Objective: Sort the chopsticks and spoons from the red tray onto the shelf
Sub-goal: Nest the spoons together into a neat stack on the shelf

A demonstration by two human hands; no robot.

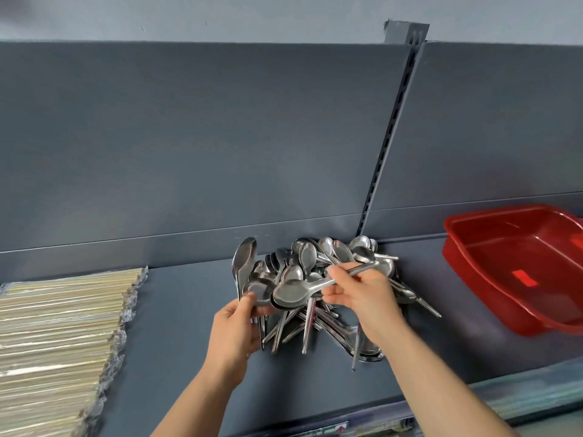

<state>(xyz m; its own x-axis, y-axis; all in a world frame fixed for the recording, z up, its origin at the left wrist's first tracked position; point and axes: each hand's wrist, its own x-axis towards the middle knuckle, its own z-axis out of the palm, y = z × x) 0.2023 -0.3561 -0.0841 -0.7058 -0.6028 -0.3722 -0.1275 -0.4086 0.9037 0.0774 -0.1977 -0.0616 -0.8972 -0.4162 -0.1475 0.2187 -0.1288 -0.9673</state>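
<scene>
Spoons (318,272) are all heaped in one messy pile on the grey shelf (189,326), pushed up against the back panel (220,137), bowls mostly toward the wall and handles sticking out toward the camera. They're shiny steel ones, a few lying crosswise.

Right hand (362,298) is pinching a single spoon (303,288) by its handle, thumb and fingertips closed on it, bowl pointing left and held just above the pile. Left hand (233,329) is curled around a handful of spoons at the left edge of the heap, thumb resting on the bowl of the top one (257,290), the handles hanging down past the palm.

Chopsticks (60,335) are way over on the left side of the same shelf, a big flat stack of clear-wrapped pairs lying side by side, well apart from the spoons.

Red tray (467,244) sits on the shelf to the right, tilted a bit, and nothing shows inside it apart from what looks like a red label on the bottom. A slotted upright (391,137) runs up the back panel right behind the spoon pile.
</scene>
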